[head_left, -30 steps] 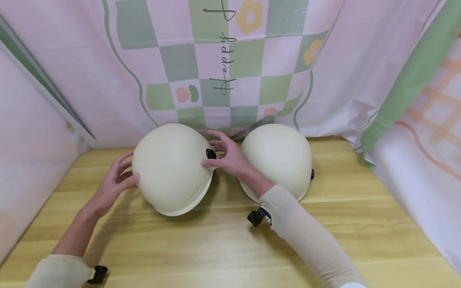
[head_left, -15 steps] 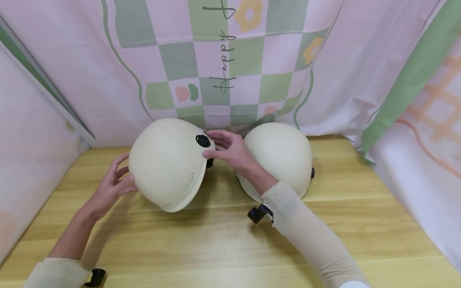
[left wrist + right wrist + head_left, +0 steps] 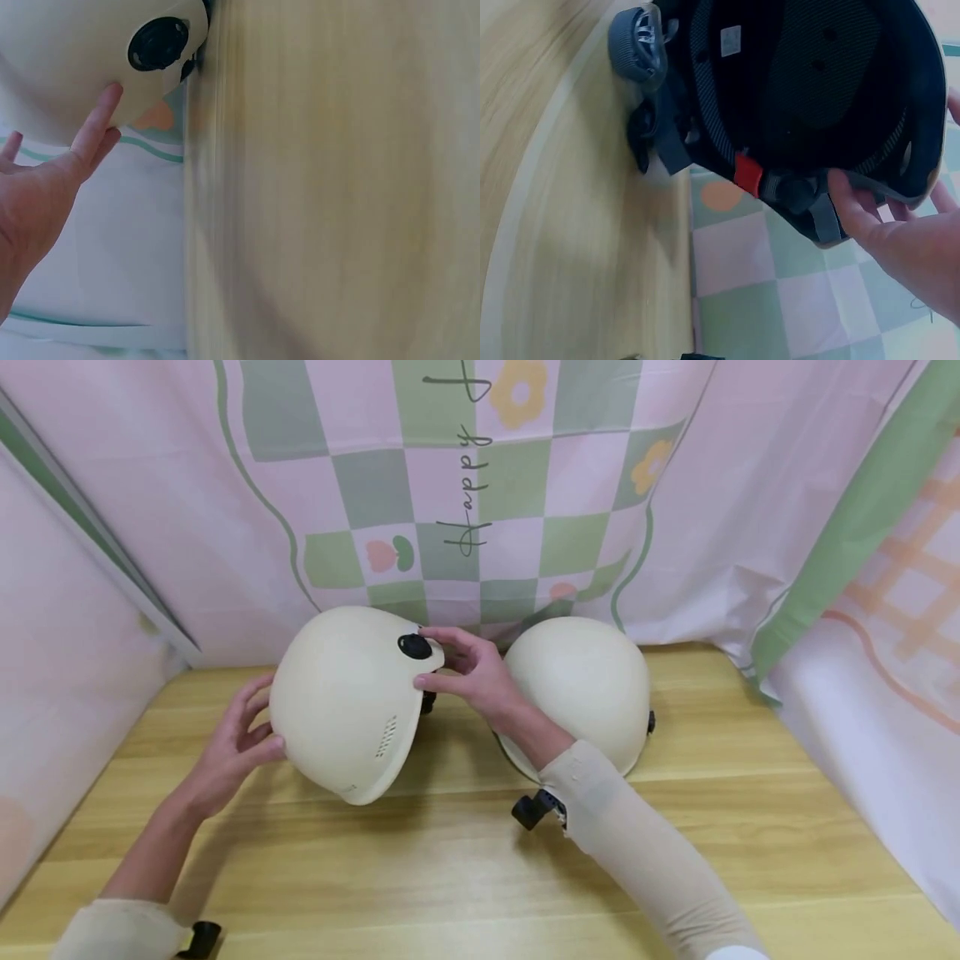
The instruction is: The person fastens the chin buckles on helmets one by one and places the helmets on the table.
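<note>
Tilted on its side at the left of the table, a cream helmet point(image 3: 337, 693) shows a black round knob and small vent slots. My left hand point(image 3: 234, 747) rests spread fingers and thumb against its left shell; the left wrist view shows those fingers point(image 3: 94, 127) nearly straight. With thumb and fingers my right hand point(image 3: 476, 681) pinches the rim near the knob. The right wrist view reveals the dark lining point(image 3: 810, 82), a red buckle piece point(image 3: 748, 174) and a grey strap pad. A second cream helmet point(image 3: 581, 685), partly behind my right forearm, sits dome up.
Both helmets are on a wood-grain table point(image 3: 420, 877). A patterned cloth point(image 3: 517, 477) hangs behind them, with pale cloth panels at either side. Black wrist devices are strapped near each sleeve.
The left helmet has tipped and turned, its right rim rising, so the knob and vents show more. My right hand has followed the rim slightly; the second helmet stays put.
</note>
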Demonstrator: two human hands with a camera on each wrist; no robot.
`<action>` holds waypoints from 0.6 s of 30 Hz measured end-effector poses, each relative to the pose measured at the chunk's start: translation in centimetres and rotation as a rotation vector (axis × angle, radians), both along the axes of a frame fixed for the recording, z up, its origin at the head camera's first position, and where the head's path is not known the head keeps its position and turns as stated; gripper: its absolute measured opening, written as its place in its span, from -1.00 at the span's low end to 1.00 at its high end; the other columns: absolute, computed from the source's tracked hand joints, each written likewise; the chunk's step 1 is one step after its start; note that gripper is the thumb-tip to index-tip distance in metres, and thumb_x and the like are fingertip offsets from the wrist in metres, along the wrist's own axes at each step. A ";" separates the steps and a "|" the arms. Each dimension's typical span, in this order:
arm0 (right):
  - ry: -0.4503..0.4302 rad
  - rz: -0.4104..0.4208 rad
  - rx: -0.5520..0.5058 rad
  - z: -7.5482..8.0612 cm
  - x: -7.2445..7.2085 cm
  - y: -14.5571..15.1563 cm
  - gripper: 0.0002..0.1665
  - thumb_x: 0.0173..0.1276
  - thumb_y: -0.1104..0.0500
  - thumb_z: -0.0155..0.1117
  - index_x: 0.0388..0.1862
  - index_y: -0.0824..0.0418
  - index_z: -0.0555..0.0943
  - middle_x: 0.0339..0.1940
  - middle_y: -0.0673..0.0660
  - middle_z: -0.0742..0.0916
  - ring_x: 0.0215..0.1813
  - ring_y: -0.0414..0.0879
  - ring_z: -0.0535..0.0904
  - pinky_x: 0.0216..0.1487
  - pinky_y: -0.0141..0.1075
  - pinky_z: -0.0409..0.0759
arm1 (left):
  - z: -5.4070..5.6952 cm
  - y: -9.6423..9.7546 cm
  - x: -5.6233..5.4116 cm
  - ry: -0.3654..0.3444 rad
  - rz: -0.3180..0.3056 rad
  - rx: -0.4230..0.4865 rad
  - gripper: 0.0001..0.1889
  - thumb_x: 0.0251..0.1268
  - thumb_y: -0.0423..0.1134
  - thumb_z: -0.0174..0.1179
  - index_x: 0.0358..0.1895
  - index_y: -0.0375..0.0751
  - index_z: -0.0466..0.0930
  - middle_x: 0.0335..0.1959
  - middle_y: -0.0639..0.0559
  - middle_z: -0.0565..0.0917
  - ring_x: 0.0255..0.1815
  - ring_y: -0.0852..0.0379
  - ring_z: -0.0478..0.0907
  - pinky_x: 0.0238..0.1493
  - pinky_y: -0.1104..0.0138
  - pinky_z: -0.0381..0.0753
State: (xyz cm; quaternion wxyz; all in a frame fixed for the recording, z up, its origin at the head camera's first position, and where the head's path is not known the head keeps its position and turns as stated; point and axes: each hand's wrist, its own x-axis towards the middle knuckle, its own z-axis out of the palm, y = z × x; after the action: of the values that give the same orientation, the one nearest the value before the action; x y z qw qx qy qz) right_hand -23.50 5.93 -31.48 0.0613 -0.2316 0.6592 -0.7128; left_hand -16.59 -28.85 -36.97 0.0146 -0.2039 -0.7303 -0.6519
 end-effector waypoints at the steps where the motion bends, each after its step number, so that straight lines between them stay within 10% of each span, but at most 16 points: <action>1: -0.005 0.006 -0.007 0.1 0.1 0.0 -0.27 0.28 0.48 0.41 0.44 0.34 0.48 0.40 0.22 0.58 0.25 0.13 0.62 0.09 -0.28 0.68 | -0.1 0.1 0.0 0.000 -0.002 0.005 -0.18 0.40 -0.59 0.06 0.64 0.02 0.06 0.44 0.01 0.25 0.21 0.19 0.56 0.00 0.33 0.68; 13: 0.023 -0.015 -0.073 1.2 0.7 -1.4 -0.28 0.30 0.46 0.40 0.45 0.33 0.48 0.44 0.17 0.54 0.20 0.13 0.63 0.14 -0.25 0.64 | 2.1 1.4 0.4 0.089 0.099 -0.191 -0.14 0.28 -0.58 0.25 0.60 -0.03 0.13 0.56 0.05 0.18 0.53 0.07 0.14 0.20 0.47 0.48; 18: 0.009 -0.016 -0.062 1.7 0.8 -2.1 -0.28 0.29 0.46 0.42 0.45 0.32 0.49 0.38 0.21 0.58 0.20 0.14 0.64 0.13 -0.24 0.66 | 5.1 2.7 0.0 0.174 0.165 -0.360 -0.02 0.17 -0.46 0.41 0.65 -0.03 0.11 0.64 -0.11 0.13 0.62 -0.15 0.04 0.41 -0.24 0.30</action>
State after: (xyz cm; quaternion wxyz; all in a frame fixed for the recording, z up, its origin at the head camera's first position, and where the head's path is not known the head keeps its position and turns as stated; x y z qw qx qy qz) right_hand -22.75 3.85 -29.79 0.0455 -0.2313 0.6388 -0.7323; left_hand -16.61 -26.18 -31.89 0.0944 -0.1982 -0.8451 -0.4874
